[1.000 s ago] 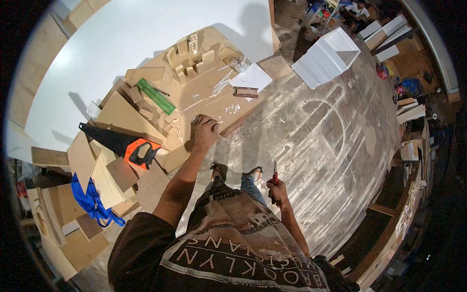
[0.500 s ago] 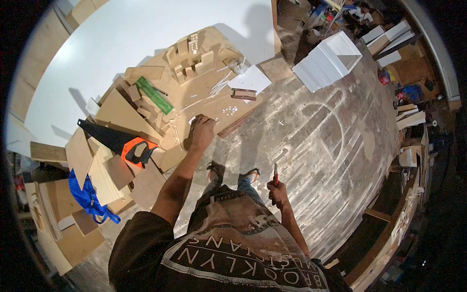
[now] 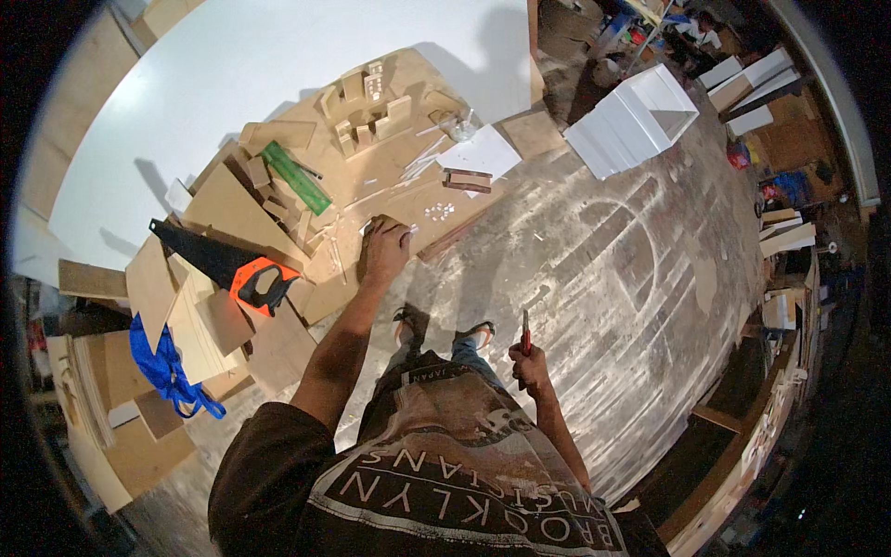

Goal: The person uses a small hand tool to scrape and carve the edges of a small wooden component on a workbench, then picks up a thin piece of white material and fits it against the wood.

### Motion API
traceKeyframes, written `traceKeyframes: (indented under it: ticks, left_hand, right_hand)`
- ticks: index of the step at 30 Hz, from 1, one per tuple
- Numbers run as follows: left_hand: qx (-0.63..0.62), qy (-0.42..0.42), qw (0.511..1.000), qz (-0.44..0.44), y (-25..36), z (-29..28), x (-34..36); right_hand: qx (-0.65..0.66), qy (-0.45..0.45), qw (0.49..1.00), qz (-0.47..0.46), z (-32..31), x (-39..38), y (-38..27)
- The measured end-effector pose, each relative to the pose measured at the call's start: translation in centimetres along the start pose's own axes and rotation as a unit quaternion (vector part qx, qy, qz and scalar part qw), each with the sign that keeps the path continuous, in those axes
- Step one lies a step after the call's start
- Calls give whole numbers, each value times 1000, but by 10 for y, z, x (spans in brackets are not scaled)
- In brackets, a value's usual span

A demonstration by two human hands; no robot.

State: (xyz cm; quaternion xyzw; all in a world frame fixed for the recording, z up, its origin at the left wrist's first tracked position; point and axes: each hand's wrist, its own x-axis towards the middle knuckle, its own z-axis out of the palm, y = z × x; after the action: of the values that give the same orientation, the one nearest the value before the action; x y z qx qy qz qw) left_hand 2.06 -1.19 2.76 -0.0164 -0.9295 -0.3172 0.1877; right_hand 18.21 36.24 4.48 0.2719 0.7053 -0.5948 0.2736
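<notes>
Red-handled tool (image 3: 525,331) points upward in right hand (image 3: 529,364).

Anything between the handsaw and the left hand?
Head view: overlapping brown board offcuts fill the stretch between the handsaw and the left hand; no other tool there.

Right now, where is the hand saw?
In the head view, the hand saw lies on the person's left, on cardboard pieces, left of the left hand.

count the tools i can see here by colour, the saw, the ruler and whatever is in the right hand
orange-handled black saw: 1
green ruler: 1
red-handled tool in the right hand: 1, at
total: 3
The left hand holds none of them; it rests on the brown board.
</notes>
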Motion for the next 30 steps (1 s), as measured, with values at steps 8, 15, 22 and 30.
traceKeyframes:
  ticks: [8,15,22,30]
  left_hand:
    - [-14,5,999,-42,4,0,-1]
    - [-38,-20,997,-59,8,-2,2]
    - [-58,21,996,-62,-14,16,-4]
    - [-50,45,997,-40,-15,23,-5]
  right_hand:
    - [5,-15,1000,1,-6,9,3]
    - [1,-23,1000,7,-8,10,2]
    - [-75,-72,994,-26,33,30,-36]
    - [-353,-51,897,-261,161,88,-122]
